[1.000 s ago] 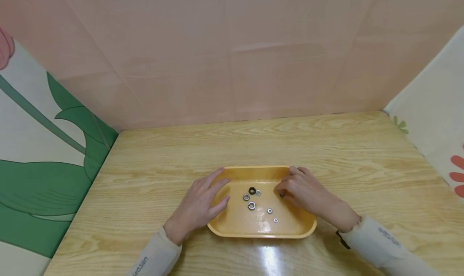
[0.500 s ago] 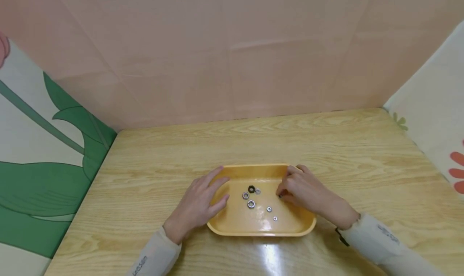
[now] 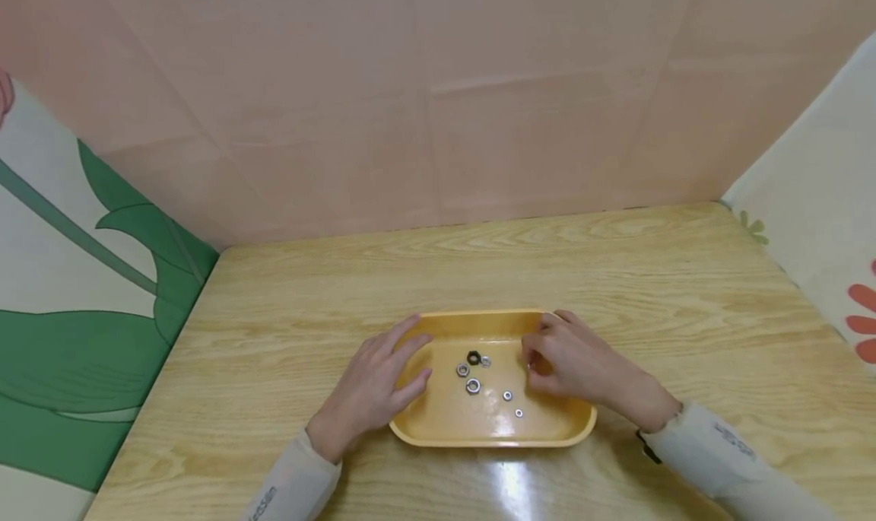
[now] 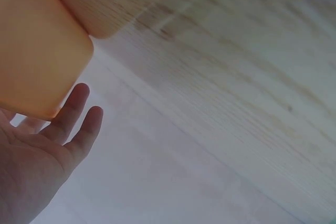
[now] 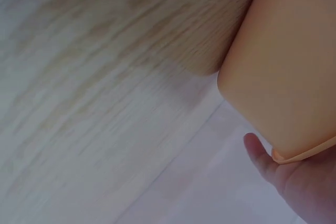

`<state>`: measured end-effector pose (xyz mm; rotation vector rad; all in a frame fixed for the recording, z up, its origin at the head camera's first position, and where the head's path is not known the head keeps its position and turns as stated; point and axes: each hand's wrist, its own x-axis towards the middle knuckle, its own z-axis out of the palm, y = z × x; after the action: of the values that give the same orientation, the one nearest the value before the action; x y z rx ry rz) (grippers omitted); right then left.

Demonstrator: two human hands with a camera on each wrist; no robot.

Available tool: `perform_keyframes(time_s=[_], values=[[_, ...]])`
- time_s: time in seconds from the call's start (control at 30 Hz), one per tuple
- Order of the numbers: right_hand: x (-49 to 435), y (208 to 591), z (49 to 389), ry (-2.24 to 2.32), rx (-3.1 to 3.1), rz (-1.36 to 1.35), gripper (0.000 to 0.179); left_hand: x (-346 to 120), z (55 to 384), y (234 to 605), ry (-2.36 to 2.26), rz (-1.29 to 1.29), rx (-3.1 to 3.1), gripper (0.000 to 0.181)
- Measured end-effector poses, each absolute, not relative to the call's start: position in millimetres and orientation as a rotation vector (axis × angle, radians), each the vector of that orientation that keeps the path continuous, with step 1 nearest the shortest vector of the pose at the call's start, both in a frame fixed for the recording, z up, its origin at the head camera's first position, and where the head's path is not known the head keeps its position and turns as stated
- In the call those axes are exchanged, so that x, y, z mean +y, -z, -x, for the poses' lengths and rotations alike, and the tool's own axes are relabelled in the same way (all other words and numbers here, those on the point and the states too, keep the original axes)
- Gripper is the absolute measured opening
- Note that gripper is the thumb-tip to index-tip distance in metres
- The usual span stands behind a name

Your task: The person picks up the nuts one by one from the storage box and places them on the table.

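A shallow yellow tray (image 3: 493, 439) lies before me, with several loose hex nuts on its floor. A black nut (image 3: 474, 358) sits beside a pale silver nut (image 3: 485, 361); the larger silver nut (image 3: 473, 385) lies nearer me. Over the tray's left rim my left hand (image 3: 372, 380) spreads its fingers, some outside against the wall in the left wrist view. At the right side my right hand (image 3: 571, 357) has its thumb and index finger bent together inside the tray, pinching a tiny nut (image 3: 529, 366) that is mostly hidden. Its little finger (image 5: 257, 153) reaches outside the rim.
The tray stands on a wood-grain table (image 3: 328, 277). A pink wall sheet (image 3: 438, 110) rises behind it, with a leaf-patterned panel (image 3: 61, 376) at left and a white panel (image 3: 814, 171) at right. Two small nuts, one a silver nut (image 3: 507, 395), lie near the tray's front.
The right thumb and index finger have shifted, with a rounder gap between them now. The dark bit seen at those fingertips is hardly visible now. The left hand stays put.
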<state>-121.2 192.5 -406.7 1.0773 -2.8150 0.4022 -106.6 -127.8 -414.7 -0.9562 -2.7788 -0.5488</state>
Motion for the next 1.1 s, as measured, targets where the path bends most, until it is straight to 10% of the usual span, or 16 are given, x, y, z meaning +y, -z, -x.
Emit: perform_keyframes(time_s=[1.1], values=[[202.1,401.1,122.3,-0.728,-2.529,-1.102,0.018,-128.4,106.1,416.8,0.563,0.955,-2.747,0.044]])
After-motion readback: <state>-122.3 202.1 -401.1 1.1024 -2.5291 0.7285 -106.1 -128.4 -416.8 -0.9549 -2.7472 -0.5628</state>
